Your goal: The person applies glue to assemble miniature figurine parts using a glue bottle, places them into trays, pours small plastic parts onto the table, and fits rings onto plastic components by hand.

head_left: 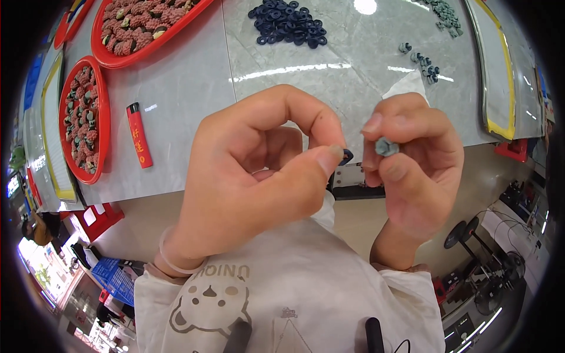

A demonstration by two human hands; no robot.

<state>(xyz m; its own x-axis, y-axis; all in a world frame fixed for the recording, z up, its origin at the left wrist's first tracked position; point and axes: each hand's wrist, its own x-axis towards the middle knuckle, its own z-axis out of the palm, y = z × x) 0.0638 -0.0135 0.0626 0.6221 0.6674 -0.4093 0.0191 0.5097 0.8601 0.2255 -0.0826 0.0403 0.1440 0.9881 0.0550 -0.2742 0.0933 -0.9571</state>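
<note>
Above the table's near edge, my left hand (250, 176) pinches a small dark blue ring (347, 156) between thumb and index finger. Most of the ring is covered by those fingertips. To its right, my right hand (426, 170) is closed on a small grey-green ribbed piece (386, 146), gripped by the thumb and fingers. A narrow gap separates the two pieces. Farther back lies a heap of dark blue rings (288, 23). At the far right are a pile of loose grey-green pieces (444, 16) and a short row of grey-green pieces joined with dark rings (425, 66).
Two red trays, a large one (126, 61) and a smaller one (103, 126), hold pink ribbed pieces at the left. A red lighter (139, 138) lies beside the smaller tray. A yellow-edged frame (500, 126) borders the right side. White paper (406, 84) lies behind my right hand.
</note>
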